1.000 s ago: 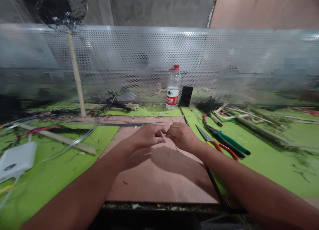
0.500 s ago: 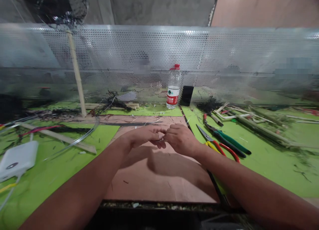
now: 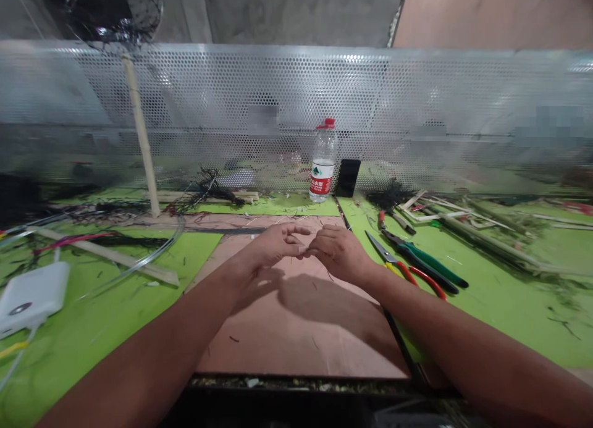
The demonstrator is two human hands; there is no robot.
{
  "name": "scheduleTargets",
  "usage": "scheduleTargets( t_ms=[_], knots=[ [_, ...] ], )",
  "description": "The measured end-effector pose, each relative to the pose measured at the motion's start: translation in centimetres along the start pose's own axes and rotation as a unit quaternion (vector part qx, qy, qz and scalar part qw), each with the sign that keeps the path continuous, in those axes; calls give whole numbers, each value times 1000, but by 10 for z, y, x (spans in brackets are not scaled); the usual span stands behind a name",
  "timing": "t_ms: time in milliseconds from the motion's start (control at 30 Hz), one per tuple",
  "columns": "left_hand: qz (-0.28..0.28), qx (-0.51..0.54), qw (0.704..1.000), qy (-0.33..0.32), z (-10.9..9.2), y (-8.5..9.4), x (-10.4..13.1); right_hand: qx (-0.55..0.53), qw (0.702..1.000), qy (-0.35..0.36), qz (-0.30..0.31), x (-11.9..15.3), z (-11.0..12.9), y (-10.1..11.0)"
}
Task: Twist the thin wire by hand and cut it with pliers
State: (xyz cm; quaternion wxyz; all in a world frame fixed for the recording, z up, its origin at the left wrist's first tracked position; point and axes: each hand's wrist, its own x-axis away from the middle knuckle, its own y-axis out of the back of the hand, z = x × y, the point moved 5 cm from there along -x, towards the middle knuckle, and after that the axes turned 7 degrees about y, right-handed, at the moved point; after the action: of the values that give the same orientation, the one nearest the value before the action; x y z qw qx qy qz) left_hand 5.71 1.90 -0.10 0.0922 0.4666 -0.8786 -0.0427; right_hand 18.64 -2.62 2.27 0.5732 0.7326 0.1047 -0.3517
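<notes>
My left hand (image 3: 278, 243) and my right hand (image 3: 338, 250) meet fingertip to fingertip above a pinkish-brown board (image 3: 296, 348). The right fingers are curled into a pinch. On the left, the index finger is raised apart, while the thumb tip is pressed in close to the right fingertips. Whatever lies between the fingers is too small and too hidden to name. Just right of my right wrist lie red-and-yellow-handled scissors (image 3: 407, 272) and green-handled pliers (image 3: 424, 258).
A water bottle (image 3: 323, 168) and a black phone (image 3: 347, 178) stand by the perforated metal screen (image 3: 208, 107). At left are a white power bank (image 3: 34, 295), a wooden strip (image 3: 139, 267) and an upright stick (image 3: 141, 131). Bamboo frames (image 3: 486, 236) lie at right.
My left hand has turned, with its index finger lifted away from the thumb and its lower fingers drawn in. The right hand has barely moved.
</notes>
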Motion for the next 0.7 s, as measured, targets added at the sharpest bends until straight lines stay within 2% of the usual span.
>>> scheduleTargets(
  t_ms=[100,300,500,700],
  knots=[
    [-14,33,999,3,2,-1,1,-8,1000,-6,-7,0,-2,1],
    [20,75,996,33,-3,-13,5,-4,1000,3,0,0,-3,1],
    [44,50,998,-8,-6,-17,5,4,1000,8,-2,-1,-2,2],
    [9,65,998,2,0,-12,4,3,1000,7,-7,0,-2,2]
  ],
)
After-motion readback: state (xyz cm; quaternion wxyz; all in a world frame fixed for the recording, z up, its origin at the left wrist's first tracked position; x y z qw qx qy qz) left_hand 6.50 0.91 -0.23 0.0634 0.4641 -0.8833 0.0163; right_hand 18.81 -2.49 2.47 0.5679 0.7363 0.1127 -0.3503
